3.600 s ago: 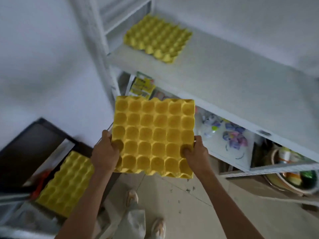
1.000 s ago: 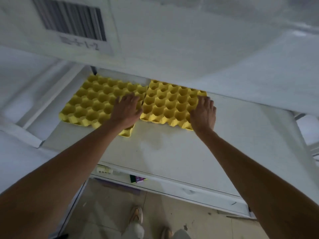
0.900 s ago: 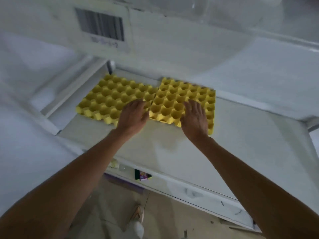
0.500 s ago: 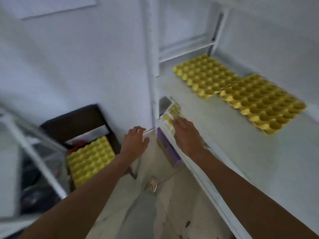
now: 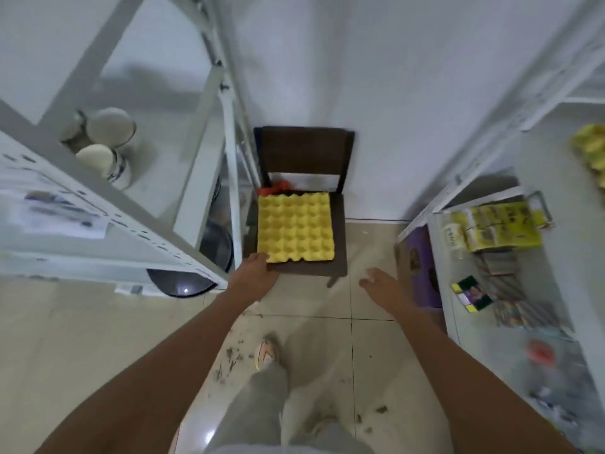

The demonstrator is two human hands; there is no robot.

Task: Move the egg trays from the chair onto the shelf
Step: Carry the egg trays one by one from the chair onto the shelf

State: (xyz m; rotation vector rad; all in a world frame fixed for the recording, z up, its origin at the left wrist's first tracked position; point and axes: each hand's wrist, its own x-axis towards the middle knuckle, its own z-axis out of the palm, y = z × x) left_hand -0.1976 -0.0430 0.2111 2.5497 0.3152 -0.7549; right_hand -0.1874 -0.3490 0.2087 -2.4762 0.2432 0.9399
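The left hand (image 5: 253, 275) is laid, fingers loosely apart, at the near left corner of a yellow moulded-pulp egg tray (image 5: 295, 227) of dimpled cups, resting on the seat of a dark brown wooden chair (image 5: 340, 244). The right hand (image 5: 381, 288) is held open and empty over the pale tiled floor (image 5: 82, 326), short of the chair's front edge.

One yellow egg tray (image 5: 295, 228) is seen on the single dark chair (image 5: 340, 244) at the far wall. Part of another tray (image 5: 589, 149) is glimpsed on the right shelf (image 5: 556, 165). Two hands (image 5: 257, 273) (image 5: 383, 285) are counted, and two pale tins (image 5: 109, 124) (image 5: 104, 162) on the left rack. One shoe (image 5: 265, 353) is clearly visible.
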